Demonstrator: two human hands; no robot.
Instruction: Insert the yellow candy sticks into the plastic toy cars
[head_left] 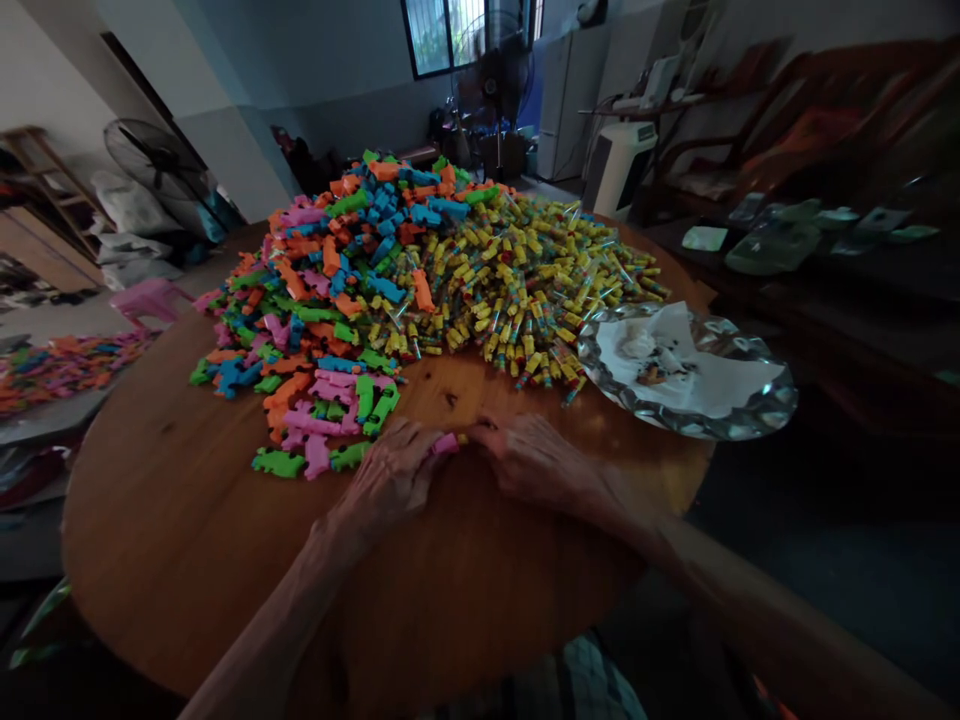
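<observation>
Over the near half of a round wooden table (pixel 187 540), my left hand (pixel 394 468) is closed around a pink plastic toy car (pixel 445 443), only partly showing past the fingers. My right hand (pixel 529 462) is closed opposite it, its fingertips at a small yellow-ended piece (pixel 463 439) that meets the pink toy's right end. Whether that piece is fitted in or just touching, I cannot tell. Just beyond my left hand lie loose pink and green toy cars (pixel 382 408). A heap of small clear tubes with yellow ends (pixel 517 270) lies beyond my right hand.
A tall heap of orange, blue, green and pink toy cars (pixel 330 260) covers the table's far left. At the right edge sits a shiny scalloped tray (pixel 765 410) with white paper and scraps. More toys (pixel 75 365) lie at left, near a pink stool (pixel 146 298).
</observation>
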